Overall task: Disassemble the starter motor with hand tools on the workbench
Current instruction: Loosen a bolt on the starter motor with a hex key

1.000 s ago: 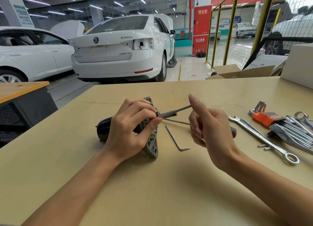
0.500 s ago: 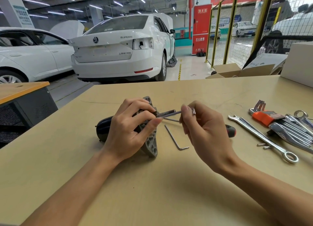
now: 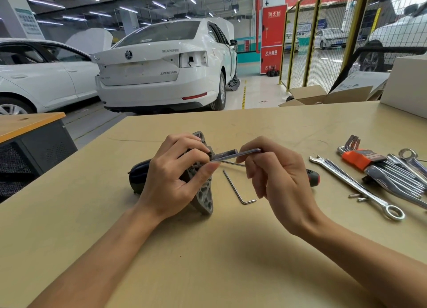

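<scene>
left hand (image 3: pixel 171 180) hiding starter motor (image 3: pixel 203 192) middle

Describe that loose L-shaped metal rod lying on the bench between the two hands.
The L-shaped rod looks like a thin hex key of plain grey steel: one long straight leg and a short bent foot. It lies flat on the tan workbench, long leg pointing away from the person, foot turned right. Neither hand touches it; it sits just right of the starter motor's grey flange.
</scene>
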